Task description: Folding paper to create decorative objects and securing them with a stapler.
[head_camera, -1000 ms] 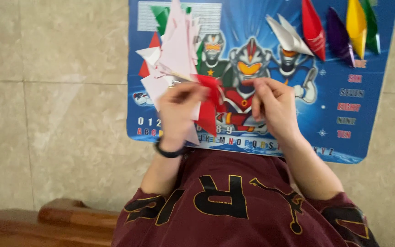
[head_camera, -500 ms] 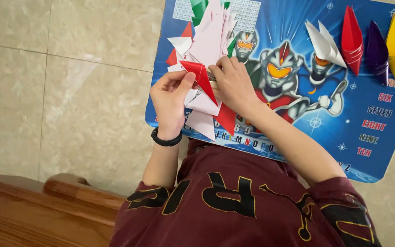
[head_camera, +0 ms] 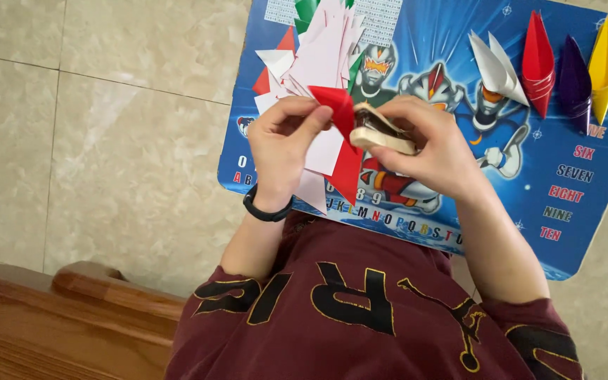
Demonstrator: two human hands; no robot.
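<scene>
Nearest, a maroon shirt (head_camera: 360,309) with black lettering fills the bottom of the view, with a wooden bench edge (head_camera: 72,309) beside it at lower left. Above that, the left hand (head_camera: 284,144), a black wristband (head_camera: 265,209) on its wrist, pinches the top of a folded red paper piece (head_camera: 343,144) between thumb and forefinger. The right hand (head_camera: 427,144) is closed around a small beige stapler (head_camera: 381,134) whose mouth meets the red paper's right edge. Behind the hands lies a loose heap of pink, white, red and green folded papers (head_camera: 318,63) on a blue cartoon mat (head_camera: 564,183). Farther off, at the mat's far right, stand folded paper boats (head_camera: 564,70) in white, red, purple, yellow and green, side by side. Beige tile floor (head_camera: 107,127) surrounds everything.
</scene>
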